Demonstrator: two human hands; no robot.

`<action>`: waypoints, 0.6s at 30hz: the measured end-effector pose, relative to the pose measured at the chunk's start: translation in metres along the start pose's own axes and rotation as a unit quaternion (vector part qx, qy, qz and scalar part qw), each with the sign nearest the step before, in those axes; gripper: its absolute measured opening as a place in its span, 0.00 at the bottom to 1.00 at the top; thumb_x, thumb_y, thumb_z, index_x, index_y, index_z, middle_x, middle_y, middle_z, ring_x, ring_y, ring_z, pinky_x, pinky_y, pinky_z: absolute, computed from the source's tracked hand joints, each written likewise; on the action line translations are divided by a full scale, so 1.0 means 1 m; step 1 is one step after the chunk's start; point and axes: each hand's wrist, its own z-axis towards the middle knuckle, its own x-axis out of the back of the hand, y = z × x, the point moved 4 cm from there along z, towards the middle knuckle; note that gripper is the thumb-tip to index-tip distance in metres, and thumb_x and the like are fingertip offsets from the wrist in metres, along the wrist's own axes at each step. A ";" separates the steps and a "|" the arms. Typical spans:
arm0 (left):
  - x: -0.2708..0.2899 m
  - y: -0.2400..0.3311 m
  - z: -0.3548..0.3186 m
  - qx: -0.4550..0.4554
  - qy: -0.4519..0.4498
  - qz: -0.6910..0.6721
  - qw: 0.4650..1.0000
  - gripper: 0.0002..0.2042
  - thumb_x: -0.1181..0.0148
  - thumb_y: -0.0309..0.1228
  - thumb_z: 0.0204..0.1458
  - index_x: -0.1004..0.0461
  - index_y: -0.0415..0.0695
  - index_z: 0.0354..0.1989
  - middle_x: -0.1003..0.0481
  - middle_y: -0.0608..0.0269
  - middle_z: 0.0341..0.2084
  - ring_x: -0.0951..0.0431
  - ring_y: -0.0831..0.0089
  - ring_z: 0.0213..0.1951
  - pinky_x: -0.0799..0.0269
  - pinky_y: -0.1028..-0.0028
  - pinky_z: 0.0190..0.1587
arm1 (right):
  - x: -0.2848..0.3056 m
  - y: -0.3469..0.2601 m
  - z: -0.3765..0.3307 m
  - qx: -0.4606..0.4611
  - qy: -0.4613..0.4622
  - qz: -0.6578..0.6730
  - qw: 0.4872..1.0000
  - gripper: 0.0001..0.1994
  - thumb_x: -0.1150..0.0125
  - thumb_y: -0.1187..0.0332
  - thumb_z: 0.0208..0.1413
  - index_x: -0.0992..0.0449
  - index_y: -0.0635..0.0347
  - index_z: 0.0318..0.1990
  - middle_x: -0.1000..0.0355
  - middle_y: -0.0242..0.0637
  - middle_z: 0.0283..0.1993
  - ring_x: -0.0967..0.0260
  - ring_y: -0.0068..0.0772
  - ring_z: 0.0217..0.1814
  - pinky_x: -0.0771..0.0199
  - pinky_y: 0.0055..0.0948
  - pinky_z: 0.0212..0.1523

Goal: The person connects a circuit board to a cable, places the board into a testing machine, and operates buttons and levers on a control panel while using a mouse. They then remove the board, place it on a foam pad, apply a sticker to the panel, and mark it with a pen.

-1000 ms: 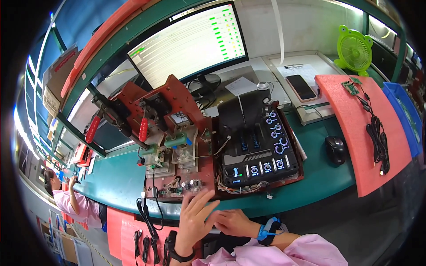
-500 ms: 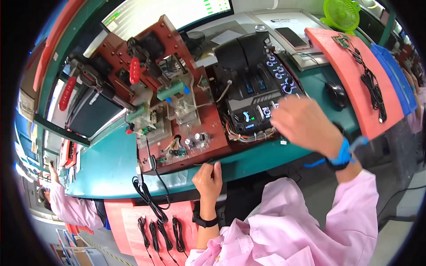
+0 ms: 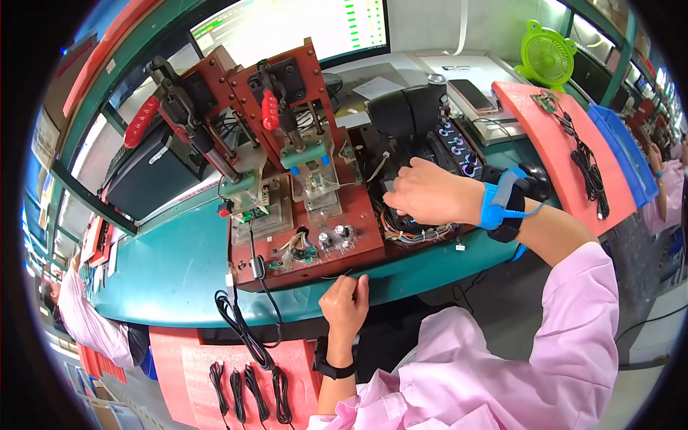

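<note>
My right hand (image 3: 433, 193), with a blue strap at its wrist, is over the lower part of a black throttle-like control unit (image 3: 407, 111) with lit knobs. Its fingers are curled down onto the panel, and what the tips touch is hidden. My left hand (image 3: 345, 307) is a loose fist with the thumb on top, at the table's front edge just below a red-brown test fixture (image 3: 362, 240). Nothing shows in it. The fixture carries two toggle clamps with red handles (image 3: 269, 110), pressing over small green circuit boards (image 3: 242, 185).
A black cable (image 3: 236, 322) hangs off the front edge above pink foam (image 3: 168, 362) with several coiled cables. A computer mouse (image 3: 534, 183), pink foam sheet (image 3: 530, 100), blue tray (image 3: 623, 154), phone (image 3: 473, 97) and green fan (image 3: 547, 57) are rightward. Behind stands a monitor (image 3: 301, 32). Another person (image 3: 86, 301) is far left.
My right hand has moved left across the control unit, from its right edge to over its lower panel. My left hand stays a fist at the table edge. The view has shifted slightly.
</note>
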 end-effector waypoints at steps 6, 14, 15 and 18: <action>0.004 0.004 0.003 -0.011 0.004 0.007 1.000 0.13 0.41 0.26 0.43 0.38 0.41 0.14 0.40 0.59 0.10 0.38 0.62 0.12 0.45 0.69 0.15 | 0.007 -0.007 -0.005 0.095 0.096 -0.083 0.987 0.04 0.45 0.67 0.41 0.31 0.56 0.24 0.34 0.32 0.25 0.36 0.31 0.36 0.40 0.32 0.40; 0.004 0.005 0.004 -0.019 0.002 0.008 1.000 0.14 0.41 0.25 0.42 0.40 0.40 0.13 0.41 0.58 0.10 0.39 0.61 0.12 0.46 0.69 0.15 | 0.019 -0.010 -0.008 0.127 0.162 -0.094 0.974 0.01 0.47 0.71 0.40 0.31 0.55 0.23 0.36 0.32 0.24 0.38 0.31 0.37 0.42 0.34 0.45; 0.004 0.005 0.003 -0.020 0.007 0.001 1.000 0.15 0.40 0.24 0.41 0.41 0.39 0.12 0.42 0.57 0.10 0.40 0.60 0.12 0.47 0.68 0.14 | 0.012 -0.004 0.000 0.073 0.072 -0.049 0.993 0.02 0.48 0.71 0.42 0.31 0.54 0.21 0.37 0.32 0.23 0.38 0.31 0.36 0.42 0.34 0.45; 0.002 0.007 0.005 -0.024 0.009 -0.006 1.000 0.15 0.40 0.24 0.41 0.41 0.39 0.12 0.42 0.57 0.10 0.40 0.60 0.12 0.46 0.68 0.15 | -0.006 0.012 0.006 -0.044 -0.109 0.038 0.992 0.07 0.50 0.72 0.45 0.30 0.53 0.18 0.38 0.31 0.20 0.38 0.31 0.35 0.43 0.34 0.44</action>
